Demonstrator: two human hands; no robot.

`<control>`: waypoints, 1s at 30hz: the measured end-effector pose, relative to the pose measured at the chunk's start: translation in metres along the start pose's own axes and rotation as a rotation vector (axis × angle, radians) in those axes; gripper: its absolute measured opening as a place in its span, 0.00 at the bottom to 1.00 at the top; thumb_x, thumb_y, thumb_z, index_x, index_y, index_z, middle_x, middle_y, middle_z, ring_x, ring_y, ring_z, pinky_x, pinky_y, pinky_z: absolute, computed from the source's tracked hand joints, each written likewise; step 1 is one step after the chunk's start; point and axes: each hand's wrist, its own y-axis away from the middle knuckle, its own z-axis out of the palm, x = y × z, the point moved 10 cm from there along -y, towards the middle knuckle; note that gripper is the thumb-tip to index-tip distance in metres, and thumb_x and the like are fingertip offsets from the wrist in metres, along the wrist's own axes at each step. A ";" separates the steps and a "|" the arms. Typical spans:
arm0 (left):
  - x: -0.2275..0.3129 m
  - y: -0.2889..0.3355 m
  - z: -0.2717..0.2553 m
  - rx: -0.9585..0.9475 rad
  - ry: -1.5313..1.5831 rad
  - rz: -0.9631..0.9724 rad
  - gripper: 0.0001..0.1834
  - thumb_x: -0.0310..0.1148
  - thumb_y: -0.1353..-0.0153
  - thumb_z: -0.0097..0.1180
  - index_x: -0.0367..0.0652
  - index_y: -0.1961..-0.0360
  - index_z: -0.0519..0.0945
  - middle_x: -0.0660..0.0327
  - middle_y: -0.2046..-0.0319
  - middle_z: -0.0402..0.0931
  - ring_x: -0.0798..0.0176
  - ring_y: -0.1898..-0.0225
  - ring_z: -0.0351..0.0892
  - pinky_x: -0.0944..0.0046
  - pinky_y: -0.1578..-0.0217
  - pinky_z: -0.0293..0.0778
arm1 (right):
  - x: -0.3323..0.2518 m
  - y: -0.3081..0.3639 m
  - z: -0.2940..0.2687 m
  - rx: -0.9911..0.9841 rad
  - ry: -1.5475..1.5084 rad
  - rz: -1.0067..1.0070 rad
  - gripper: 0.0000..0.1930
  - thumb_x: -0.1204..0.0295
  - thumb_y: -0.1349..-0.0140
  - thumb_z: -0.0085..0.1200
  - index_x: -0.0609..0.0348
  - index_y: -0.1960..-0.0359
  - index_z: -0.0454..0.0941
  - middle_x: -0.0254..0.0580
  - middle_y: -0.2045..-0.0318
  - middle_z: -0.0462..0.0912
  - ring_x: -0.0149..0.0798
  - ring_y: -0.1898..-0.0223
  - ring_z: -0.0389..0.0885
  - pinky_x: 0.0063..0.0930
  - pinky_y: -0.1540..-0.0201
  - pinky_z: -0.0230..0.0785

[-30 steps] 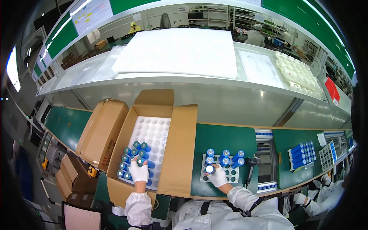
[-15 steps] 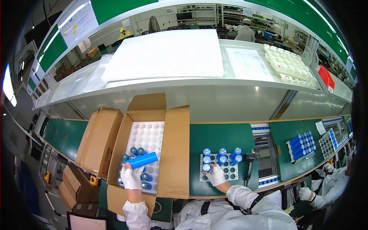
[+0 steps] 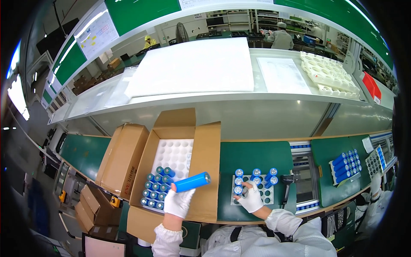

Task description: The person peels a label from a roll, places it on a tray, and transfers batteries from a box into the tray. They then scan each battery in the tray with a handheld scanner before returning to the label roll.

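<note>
My left hand, in a white glove, is closed around a blue cylindrical battery cell. The cell lies nearly level above the right flap of an open cardboard box. Inside the box, several similar cells stand in a white foam tray with round holes. On the green bench, my gloved right hand has its fingers apart beside the nearest left cell of a light plastic holder. Several upright blue cells occupy that holder; whether my fingertips touch one is unclear.
A black handheld scanner stands right of the holder, beside a roller conveyor. Farther right is a block of blue cells. A closed carton sits left of the box. Above runs a shelf; a co-worker's sleeve shows at right.
My left hand has carried its cell rightward from over the foam tray to the box flap. My right hand's fingers have loosened from the holder's front-left cell. The whole view has shifted slightly.
</note>
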 end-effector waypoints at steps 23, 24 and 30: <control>0.082 -0.044 -0.058 0.126 -2.334 0.555 0.22 0.44 0.50 0.67 0.46 0.55 0.83 0.45 0.39 0.68 0.40 0.36 0.62 0.50 0.37 0.62 | 0.044 0.018 -0.088 0.033 -0.233 0.256 0.22 0.75 0.57 0.71 0.61 0.58 0.78 0.45 0.60 0.82 0.41 0.58 0.82 0.30 0.54 0.73; 0.077 -0.040 -0.074 0.175 -2.442 0.283 0.25 0.51 0.52 0.67 0.50 0.54 0.84 0.48 0.33 0.60 0.34 0.32 0.53 0.45 0.34 0.56 | 0.047 0.020 -0.082 -0.012 -0.095 0.241 0.24 0.73 0.58 0.72 0.58 0.57 0.77 0.47 0.60 0.80 0.45 0.60 0.82 0.32 0.57 0.74; 0.071 -0.011 -0.110 0.480 -2.431 0.024 0.30 0.47 0.54 0.72 0.46 0.50 0.83 0.55 0.28 0.51 0.38 0.28 0.44 0.42 0.32 0.51 | 0.081 0.044 -0.050 0.075 0.094 0.097 0.26 0.68 0.58 0.74 0.53 0.55 0.76 0.48 0.60 0.74 0.52 0.62 0.78 0.40 0.60 0.73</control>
